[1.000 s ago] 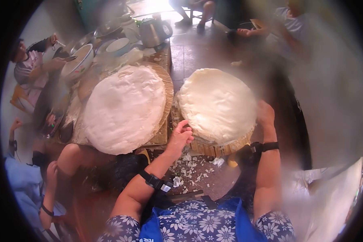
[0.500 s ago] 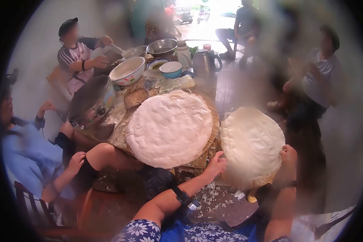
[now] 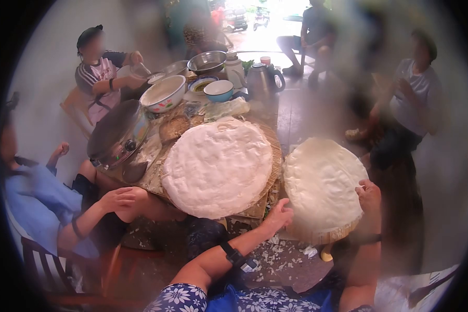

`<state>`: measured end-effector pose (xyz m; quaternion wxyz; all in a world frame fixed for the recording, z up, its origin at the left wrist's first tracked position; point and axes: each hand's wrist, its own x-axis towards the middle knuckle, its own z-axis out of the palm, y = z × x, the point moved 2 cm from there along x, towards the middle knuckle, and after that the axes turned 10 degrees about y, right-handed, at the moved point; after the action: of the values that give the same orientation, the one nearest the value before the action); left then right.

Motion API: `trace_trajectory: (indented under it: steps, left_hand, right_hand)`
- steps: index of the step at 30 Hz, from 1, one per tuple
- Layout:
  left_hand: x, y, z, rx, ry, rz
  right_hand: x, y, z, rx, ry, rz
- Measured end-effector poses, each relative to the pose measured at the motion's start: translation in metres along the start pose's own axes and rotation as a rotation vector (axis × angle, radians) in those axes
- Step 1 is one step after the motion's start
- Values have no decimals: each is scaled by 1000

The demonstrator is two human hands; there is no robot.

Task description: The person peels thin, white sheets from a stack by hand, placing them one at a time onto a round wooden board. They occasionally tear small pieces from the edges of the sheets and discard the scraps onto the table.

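Note:
A round, pale cream sheet of dough (image 3: 322, 182) lies on a round woven tray (image 3: 317, 237) in front of me. My left hand (image 3: 278, 216) is at its left edge, with loosely bent, parted fingers and nothing seen in them. Over the right edge reaches my right hand (image 3: 369, 195), its fingers apart and slightly bent, the tips at the sheet's surface. Haze blurs whether they touch it. A larger, whiter round of dough (image 3: 218, 166) rests on another woven tray (image 3: 276, 156) to the left, on the table.
Behind the larger round stand an enamel basin (image 3: 164, 101), a blue bowl (image 3: 218, 93), a metal bowl (image 3: 205, 65) and a kettle (image 3: 262, 78). A big dark pan (image 3: 114, 130) tilts at the left. Several people sit around. Pale scraps (image 3: 275, 260) litter the floor.
My right hand has shifted slightly up and left over the sheet's edge, its fingers more extended. My left hand stays nearly still. The left person's hand has moved onto the knee.

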<state>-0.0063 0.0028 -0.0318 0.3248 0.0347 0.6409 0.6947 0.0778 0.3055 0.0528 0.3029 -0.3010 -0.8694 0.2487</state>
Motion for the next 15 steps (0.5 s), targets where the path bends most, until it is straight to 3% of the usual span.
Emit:
trace_trajectory:
  steps: [15]
  left_hand:
    - [0,-5,-8,-67,32,-10]
  right_hand:
    - [-5,-11,12,-73,-72,-25]
